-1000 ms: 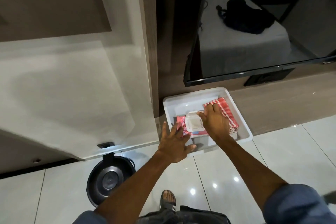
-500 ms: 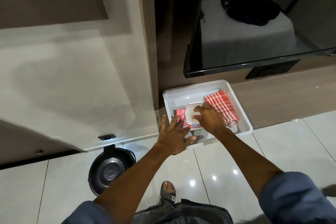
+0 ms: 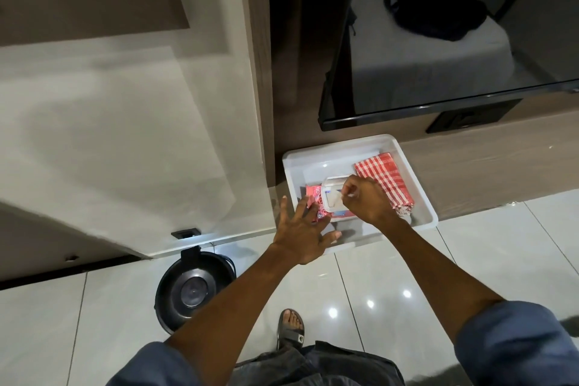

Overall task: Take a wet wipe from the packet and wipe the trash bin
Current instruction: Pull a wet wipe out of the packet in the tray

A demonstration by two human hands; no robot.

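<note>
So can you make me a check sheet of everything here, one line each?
Surface: glossy white tiled floor.
Job's things: wipe packet, lid open, in white tray; black bin, lid shut.
Clutter: red checked cloth in tray.
Hands: left hand spread on packet; right hand pinching a wipe at the opening.
Cables: nothing seen.
Surroundings: television, wooden wall panel, sandalled foot.

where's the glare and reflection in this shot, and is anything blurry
Head view: bright ceiling-light spots glare off the glossy floor tiles; the dark TV screen mirrors a bed with a black bag; the right hand pinching at the wet wipe packet is slightly soft, and wide-angle distortion bends the wall edges.
</note>
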